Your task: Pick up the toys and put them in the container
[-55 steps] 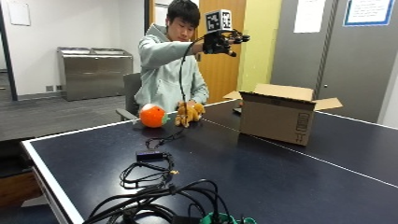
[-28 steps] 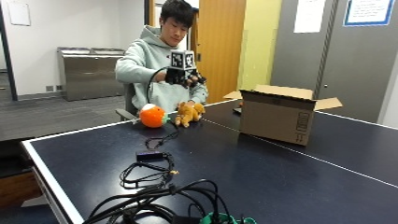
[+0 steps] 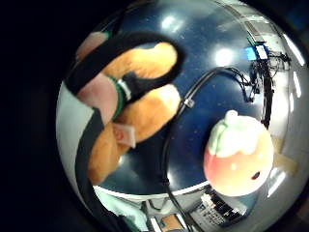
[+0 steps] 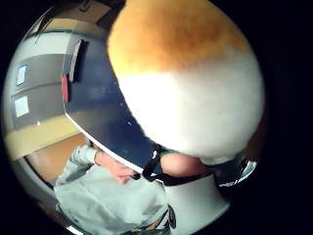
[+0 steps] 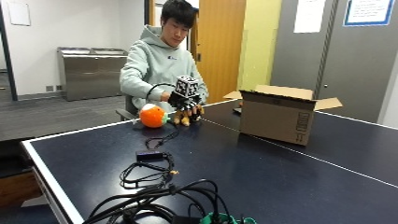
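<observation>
The gloved right hand (image 5: 187, 101) sits directly atop the orange plush toy (image 5: 185, 116) near the table's far edge, fingers curling round it though the clasp looks unfinished — the cardboard box (image 5: 277, 116) waits well apart, farther along that edge.

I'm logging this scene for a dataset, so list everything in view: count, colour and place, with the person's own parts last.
plush toy: one, tan-orange and white, on the table's far edge, under the gloved hand.
round toy: one, orange with a green top, on the table beside the plush toy.
cardboard box: one, brown, flaps open, standing on the table.
cables: a black tangle on the table's near part.
table: one, dark blue with white lines.
right hand: one, black glove, on top of the plush toy.
</observation>
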